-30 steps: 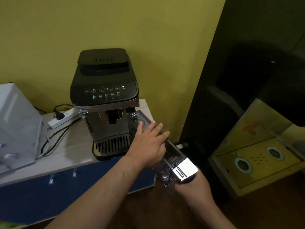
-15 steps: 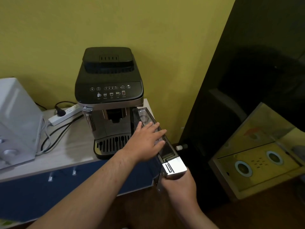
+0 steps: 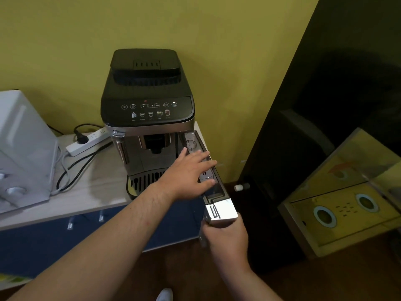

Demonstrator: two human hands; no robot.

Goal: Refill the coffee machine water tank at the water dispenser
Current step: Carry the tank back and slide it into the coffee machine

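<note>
Fingers (image 3: 202,158) of the left hand (image 3: 188,172) lie spread and flat across the top of the water tank (image 3: 217,192), palm down, gripping nothing. The right hand (image 3: 225,237) is curled around the tank's chrome front end from below, fingers closed on it. The tank sticks out from the right side of the coffee machine (image 3: 147,118), its rear part level with the machine's front and its chrome end hanging past the edge of the counter (image 3: 86,192). Whether the rear is seated in the machine's slot or only lined up with it is hard to tell from this angle. The machine stands on the pale counter against a yellow wall. To its left lies a white power strip (image 3: 86,142) with a black plug, and farther left a white appliance (image 3: 21,148) at the frame's edge.
</note>
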